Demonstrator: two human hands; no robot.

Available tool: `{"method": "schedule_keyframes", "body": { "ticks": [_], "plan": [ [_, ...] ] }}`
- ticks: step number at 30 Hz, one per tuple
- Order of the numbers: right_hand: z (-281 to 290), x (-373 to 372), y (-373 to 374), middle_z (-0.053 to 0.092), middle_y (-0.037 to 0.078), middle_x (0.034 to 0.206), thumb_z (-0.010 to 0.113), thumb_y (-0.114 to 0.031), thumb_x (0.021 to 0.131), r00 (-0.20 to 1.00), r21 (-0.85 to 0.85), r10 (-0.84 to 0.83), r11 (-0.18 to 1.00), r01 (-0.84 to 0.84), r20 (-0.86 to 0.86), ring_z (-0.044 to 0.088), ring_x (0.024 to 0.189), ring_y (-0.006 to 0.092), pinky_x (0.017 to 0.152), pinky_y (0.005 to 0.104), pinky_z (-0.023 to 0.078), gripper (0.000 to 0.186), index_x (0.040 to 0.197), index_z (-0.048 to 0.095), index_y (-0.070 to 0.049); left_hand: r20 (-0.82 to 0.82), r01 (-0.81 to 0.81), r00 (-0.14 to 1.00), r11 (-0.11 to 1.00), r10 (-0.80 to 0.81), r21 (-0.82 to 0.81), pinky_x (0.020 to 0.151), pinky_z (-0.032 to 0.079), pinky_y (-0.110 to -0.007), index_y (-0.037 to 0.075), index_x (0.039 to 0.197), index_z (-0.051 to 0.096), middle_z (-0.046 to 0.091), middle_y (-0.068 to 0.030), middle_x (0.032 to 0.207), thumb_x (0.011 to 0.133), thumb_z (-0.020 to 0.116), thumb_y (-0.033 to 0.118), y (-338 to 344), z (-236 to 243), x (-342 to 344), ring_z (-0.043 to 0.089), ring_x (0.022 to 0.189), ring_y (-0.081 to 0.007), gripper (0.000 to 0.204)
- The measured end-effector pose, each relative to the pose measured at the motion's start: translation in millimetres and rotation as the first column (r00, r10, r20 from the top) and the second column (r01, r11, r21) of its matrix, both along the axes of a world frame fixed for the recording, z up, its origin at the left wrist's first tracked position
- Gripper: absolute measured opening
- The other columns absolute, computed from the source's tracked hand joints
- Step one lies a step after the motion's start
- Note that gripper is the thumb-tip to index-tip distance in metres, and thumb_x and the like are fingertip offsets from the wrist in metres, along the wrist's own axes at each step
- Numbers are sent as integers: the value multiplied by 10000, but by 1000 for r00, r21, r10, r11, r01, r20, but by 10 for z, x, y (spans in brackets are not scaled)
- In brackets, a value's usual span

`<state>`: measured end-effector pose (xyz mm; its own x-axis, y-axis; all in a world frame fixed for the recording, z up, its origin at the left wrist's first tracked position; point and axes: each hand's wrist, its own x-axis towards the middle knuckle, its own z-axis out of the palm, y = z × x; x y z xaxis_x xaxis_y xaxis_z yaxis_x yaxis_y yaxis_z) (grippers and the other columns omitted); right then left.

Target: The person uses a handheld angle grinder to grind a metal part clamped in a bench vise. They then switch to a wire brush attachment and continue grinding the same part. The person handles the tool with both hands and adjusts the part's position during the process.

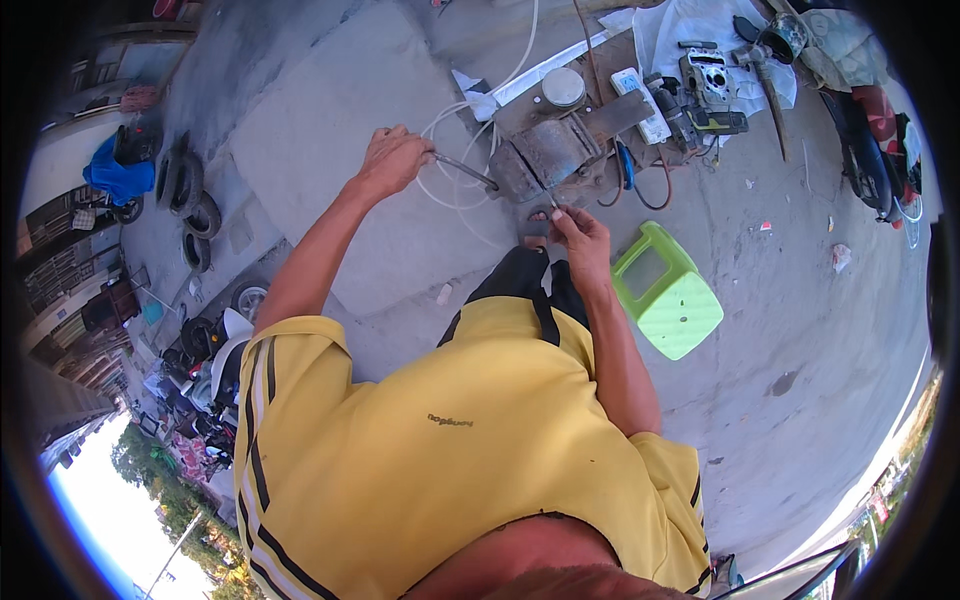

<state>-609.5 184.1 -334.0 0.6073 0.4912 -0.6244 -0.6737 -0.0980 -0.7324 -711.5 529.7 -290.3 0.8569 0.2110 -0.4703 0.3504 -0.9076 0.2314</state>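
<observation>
A rusty bench vise (548, 155) stands in front of me, mounted at the near end of a low worktable. My left hand (396, 160) is closed round the outer end of the vise's metal handle bar (462, 170), which slants down to the screw. Near the jaws, my right hand (584, 243) pinches a thin metal piece (554, 201) between thumb and fingers. Its upper tip reaches the gap between the jaws; whether they clamp it I cannot tell. A round metal can (563, 88) sits just behind the vise.
A green plastic stool (680, 308) stands right of my legs. Beyond the vise lie a white power strip (641, 105), a metal engine part (707, 76), a cordless tool (716, 123) and a hammer (768, 88). A pale hose (440, 118) loops left of the vise. Tyres (203, 214) lie far left.
</observation>
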Motion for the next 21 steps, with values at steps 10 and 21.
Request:
{"method": "schedule_keyframes", "body": {
  "ticks": [10,21],
  "plan": [
    [720,111,76,684,123,887,750,-78,887,668,-102,138,990,-93,731,634,773,184,732,311,512,243,1114,706,-3,562,-460,660,859,499,-224,1051,457,-418,-7,1342,586,550,-194,1370,919,708,118,-1155,-52,-177,542,1270,-328,458],
    [1445,171,-337,698,93,1036,788,15,821,485,25,131,953,-302,864,684,935,195,847,297,537,358,1166,696,-11,238,-137,492,344,837,-929,733,515,-255,-10,1103,706,696,-45,942,992,681,102,-2193,1100,3,616,804,-95,160]
  ]
}}
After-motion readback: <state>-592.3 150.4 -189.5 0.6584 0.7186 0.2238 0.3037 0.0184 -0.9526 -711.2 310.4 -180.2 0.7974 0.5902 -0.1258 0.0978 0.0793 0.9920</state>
